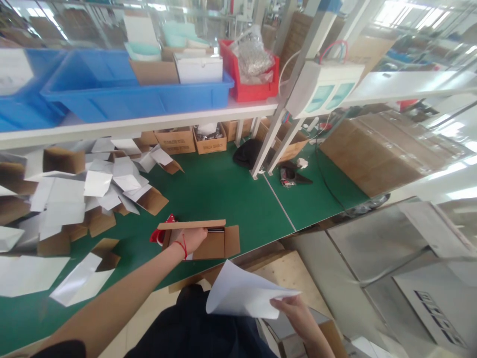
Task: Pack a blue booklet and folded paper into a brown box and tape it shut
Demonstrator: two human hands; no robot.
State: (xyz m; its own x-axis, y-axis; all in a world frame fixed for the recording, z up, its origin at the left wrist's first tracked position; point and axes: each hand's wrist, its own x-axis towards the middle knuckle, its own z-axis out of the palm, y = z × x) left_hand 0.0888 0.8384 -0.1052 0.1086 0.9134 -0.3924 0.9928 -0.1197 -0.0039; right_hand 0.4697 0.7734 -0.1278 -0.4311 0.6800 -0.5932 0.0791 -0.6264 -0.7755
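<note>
My left hand [193, 241] reaches into an open cardboard box [209, 251] near the front edge of the green bench. Its fingers look closed, and the box hides what they hold, if anything. A dark, thin edge [216, 229] shows at the box's back wall, beside the fingertips. Off the bench, in front of my body, my right hand [292, 308] pinches a white sheet of paper [242, 293] by its right corner; the sheet bends upward at its far side. A red tape dispenser-like object [158, 234] sits just left of the box, partly hidden.
Several white folded cartons [63, 199] are heaped on the left of the bench. Above runs a shelf with blue bins [149, 102] and a red bin [257, 92]. A metal post [274, 129] stands mid-bench. A large brown carton [387, 149] lies at right.
</note>
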